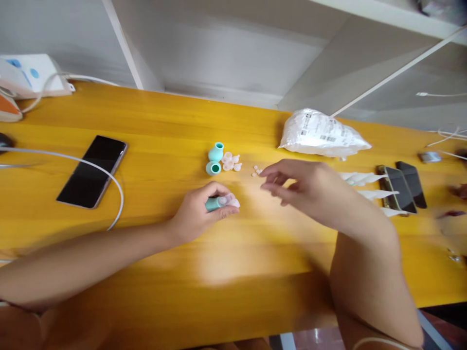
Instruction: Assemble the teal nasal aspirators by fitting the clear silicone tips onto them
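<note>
My left hand (200, 209) is closed around a teal bulb (212, 204) with a translucent tip (229, 200) pointing right, held above the table. My right hand (292, 182) reaches over the table with fingers bent and fingertips apart; nothing shows between them. Just beyond its fingertips lie several small pale discs (254, 174). Two more teal bulbs, one farther (216, 152) and one nearer (213, 168), rest on the wood with their openings showing. Beside them is a small cluster of pale pink translucent tips (229, 161).
A white plastic package (323, 133) lies at the back right of the wooden table (164, 291). White wrapped strips (375, 194) and two phones (399, 187) are past my right forearm. At left lie a large phone (93, 171) and a white cable (118, 187). Another person's hand (461, 191) shows at the right edge.
</note>
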Demonstrator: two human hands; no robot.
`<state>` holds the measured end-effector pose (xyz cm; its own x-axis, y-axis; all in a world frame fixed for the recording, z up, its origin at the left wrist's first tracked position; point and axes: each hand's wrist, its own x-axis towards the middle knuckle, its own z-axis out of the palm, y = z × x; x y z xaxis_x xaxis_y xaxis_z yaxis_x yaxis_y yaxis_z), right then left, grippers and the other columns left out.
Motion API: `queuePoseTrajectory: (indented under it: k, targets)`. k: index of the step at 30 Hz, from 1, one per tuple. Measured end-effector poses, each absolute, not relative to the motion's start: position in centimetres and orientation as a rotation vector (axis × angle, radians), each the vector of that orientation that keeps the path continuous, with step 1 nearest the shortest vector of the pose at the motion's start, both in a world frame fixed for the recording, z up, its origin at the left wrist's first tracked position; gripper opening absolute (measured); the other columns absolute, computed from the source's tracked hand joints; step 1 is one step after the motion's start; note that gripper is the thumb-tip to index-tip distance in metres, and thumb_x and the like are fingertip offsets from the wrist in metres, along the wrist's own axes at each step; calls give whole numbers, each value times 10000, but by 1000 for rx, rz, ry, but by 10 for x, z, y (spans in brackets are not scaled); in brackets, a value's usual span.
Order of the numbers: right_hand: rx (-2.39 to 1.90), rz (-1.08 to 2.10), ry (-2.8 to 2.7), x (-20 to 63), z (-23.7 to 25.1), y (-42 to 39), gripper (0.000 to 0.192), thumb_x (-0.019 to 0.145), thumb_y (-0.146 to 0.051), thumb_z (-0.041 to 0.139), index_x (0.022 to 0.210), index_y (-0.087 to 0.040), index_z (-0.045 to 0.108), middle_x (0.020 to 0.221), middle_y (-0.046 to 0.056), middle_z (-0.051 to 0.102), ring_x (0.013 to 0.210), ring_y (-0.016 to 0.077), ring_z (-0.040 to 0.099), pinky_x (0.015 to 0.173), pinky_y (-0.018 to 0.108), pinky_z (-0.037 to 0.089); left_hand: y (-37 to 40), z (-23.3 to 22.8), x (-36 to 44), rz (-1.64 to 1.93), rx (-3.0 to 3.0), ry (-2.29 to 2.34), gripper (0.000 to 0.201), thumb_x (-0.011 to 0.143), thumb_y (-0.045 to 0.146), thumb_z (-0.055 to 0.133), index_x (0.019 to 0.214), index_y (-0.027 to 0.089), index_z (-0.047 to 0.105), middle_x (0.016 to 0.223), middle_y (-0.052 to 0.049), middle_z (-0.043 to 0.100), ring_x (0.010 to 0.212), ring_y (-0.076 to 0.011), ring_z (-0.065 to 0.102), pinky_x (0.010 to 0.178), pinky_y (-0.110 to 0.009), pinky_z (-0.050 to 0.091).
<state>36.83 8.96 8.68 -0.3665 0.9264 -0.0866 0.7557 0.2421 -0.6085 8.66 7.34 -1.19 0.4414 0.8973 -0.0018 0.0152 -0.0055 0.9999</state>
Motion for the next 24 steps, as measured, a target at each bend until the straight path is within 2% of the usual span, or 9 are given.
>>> queuePoseTrajectory:
  k: [2, 4, 7, 10, 14, 16, 20, 24]
  targets:
    - [-1216, 932, -2403, 352, 90, 84, 269, 1067, -472, 833, 1237, -264, 823, 1140, 85, 854, 919, 254, 827, 816, 389, 668, 74, -12, 87, 858, 1392, 851, 385, 945, 514, 939, 1026, 212, 714, 975, -17, 801, 889, -172, 734, 839, -281, 588]
    - [-1035, 902, -2471, 338, 88, 80, 224, 1086, -399, 834, 1266, -268, 814, 1199, 83, 840, 1030, 251, 814, 909, 382, 651, 74, -12, 87, 872, 1391, 831, 398, 935, 520, 945, 1018, 214, 705, 962, -9, 775, 880, -169, 703, 836, -283, 561]
    - [-978, 784, -2446, 328, 79, 76, 125, 1115, -289, 791, 1230, -240, 788, 1145, 75, 813, 963, 219, 783, 876, 355, 621, 75, -13, 86, 872, 1365, 808, 417, 935, 529, 946, 1009, 217, 679, 951, 3, 740, 866, -160, 665, 814, -277, 526]
    - [-950, 741, -2467, 325, 72, 74, 64, 1123, -256, 769, 1174, -228, 744, 1093, 63, 793, 906, 203, 757, 812, 330, 597, 76, -15, 86, 890, 1315, 774, 523, 879, 605, 988, 980, 216, 655, 912, 15, 687, 831, -150, 615, 778, -272, 497]
    - [-990, 604, -2540, 323, 71, 72, 43, 1118, -201, 718, 1147, -228, 701, 1067, 73, 770, 904, 230, 749, 796, 345, 591, 75, -18, 86, 864, 1226, 661, 641, 832, 734, 976, 1015, 227, 630, 868, 10, 669, 760, -151, 589, 719, -285, 490]
    - [-1059, 533, -2584, 324, 69, 73, 98, 1090, -142, 685, 1147, -220, 703, 1100, 92, 764, 911, 246, 746, 793, 362, 587, 73, -17, 85, 823, 1201, 619, 601, 852, 693, 965, 1036, 235, 623, 850, 8, 682, 731, -154, 601, 701, -289, 502]
    - [-1266, 417, -2524, 336, 52, 90, 161, 997, -72, 681, 1092, -198, 713, 1111, 108, 733, 855, 232, 728, 785, 370, 586, 70, -13, 83, 745, 1327, 617, 383, 896, 484, 890, 1028, 224, 642, 870, 5, 706, 721, -144, 616, 699, -274, 507]
    - [-1370, 554, -2362, 349, 27, 112, 198, 905, -33, 699, 999, -207, 713, 1015, 69, 722, 766, 193, 719, 756, 344, 599, 71, -12, 81, 666, 1453, 597, 303, 894, 446, 821, 1009, 213, 664, 875, 10, 701, 732, -137, 609, 687, -250, 478]
